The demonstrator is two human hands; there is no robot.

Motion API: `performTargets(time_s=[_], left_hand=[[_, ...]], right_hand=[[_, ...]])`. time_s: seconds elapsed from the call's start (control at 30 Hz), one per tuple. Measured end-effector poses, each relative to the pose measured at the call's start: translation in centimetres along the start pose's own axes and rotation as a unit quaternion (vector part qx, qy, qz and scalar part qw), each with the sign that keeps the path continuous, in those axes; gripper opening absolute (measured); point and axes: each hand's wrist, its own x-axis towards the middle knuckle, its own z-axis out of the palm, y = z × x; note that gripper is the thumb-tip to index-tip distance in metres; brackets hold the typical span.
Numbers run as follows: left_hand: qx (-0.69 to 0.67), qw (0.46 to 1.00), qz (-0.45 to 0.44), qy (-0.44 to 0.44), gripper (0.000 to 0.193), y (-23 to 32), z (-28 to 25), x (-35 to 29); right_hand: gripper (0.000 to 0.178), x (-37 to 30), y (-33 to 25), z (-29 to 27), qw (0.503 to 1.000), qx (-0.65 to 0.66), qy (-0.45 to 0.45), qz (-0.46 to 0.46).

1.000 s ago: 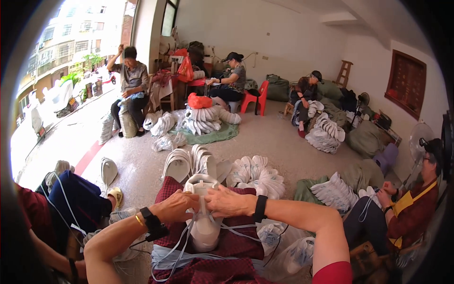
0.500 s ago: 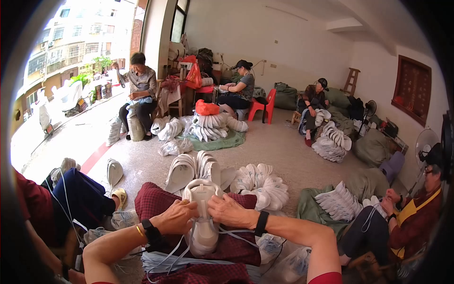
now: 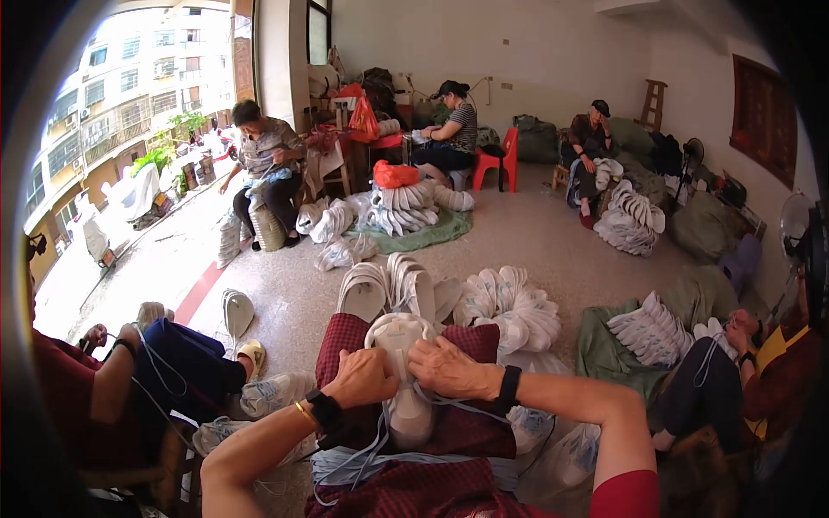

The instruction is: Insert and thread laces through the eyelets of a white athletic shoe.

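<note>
Daylight and street buildings [image 3: 112,95] fill the far left through the open front. Lower left: a seated person in red top, dark blue trousers [image 3: 186,363], thin white cords across the knee; one loose white sole [image 3: 235,311] lies on the floor just beyond their foot.

Left hand [image 3: 363,378]: fingers curled closed against the left side of a white shoe upper [image 3: 404,380] that stands upright on the lap, over dark red checked cloth [image 3: 345,341]. Black watch and a gold bangle [image 3: 304,413] on that wrist. Grip appears closed on the upper and on the pale laces [image 3: 371,445] trailing down from it; exact finger contact hidden behind the knuckles.

Right hand [image 3: 449,369]: laid over the right side of the same upper, fingers bent and pressed on it, closed hold. Black band [image 3: 509,388] on that wrist. The two hands almost touch across the upper.

Just beyond the knees: a row of white soles [image 3: 389,289] standing on edge, then a fanned heap of white uppers [image 3: 509,306] on the floor.

Mid-room: a stack of white soles on a green sheet [image 3: 432,229], with an orange bag on top. Three people sit on low seats along the back, well apart from the wearer.

Right: another fan of white soles [image 3: 648,328] on olive cloth; a seated person at the right edge works a white piece with cords.
</note>
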Motion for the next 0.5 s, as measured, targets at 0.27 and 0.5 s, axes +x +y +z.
performTargets(time_s=[0.27,0.5], left_hand=[[-0.054,0.995,-0.009,0.086,0.025,0.1,0.2,0.3],[-0.110,0.959,0.193,0.173,0.014,2.9,-0.4,-1.6]], right_hand=[[0.017,0.3,-0.5,0.2,0.998,0.028,0.028,0.051],[0.017,0.0,-1.3,0.2,0.997,0.051,-0.003,0.066]])
